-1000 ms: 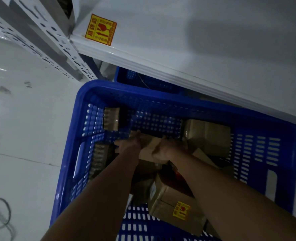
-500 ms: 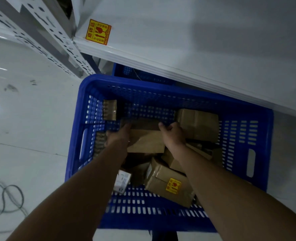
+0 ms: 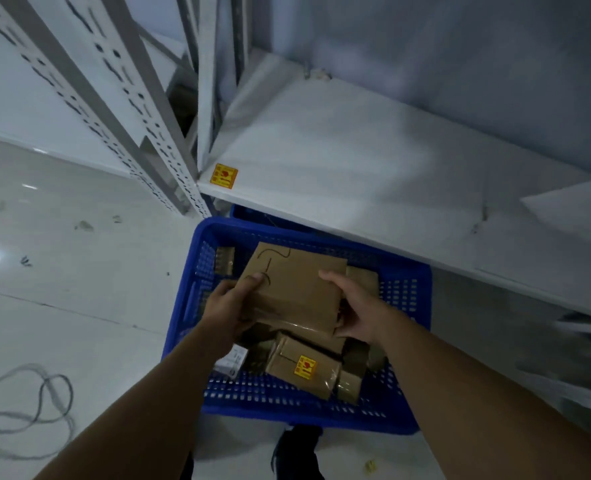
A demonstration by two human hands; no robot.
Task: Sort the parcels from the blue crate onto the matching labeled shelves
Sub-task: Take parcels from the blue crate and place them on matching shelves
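Head view: a person's left hand [image 3: 227,308] and right hand [image 3: 360,315] grip a flat cardboard parcel [image 3: 296,289] by its opposite sides, fingers [image 3: 335,279] curled over its edges, holding it tilted above the blue crate [image 3: 304,415] on the floor. A second parcel [image 3: 289,370] with a yellow sticker lies in the crate. A white shelf [image 3: 356,161] with a yellow label [image 3: 223,176] stands just behind.

Head camera looks steeply down, close above the blue crate [image 3: 308,415], facing the shelf [image 3: 339,150]
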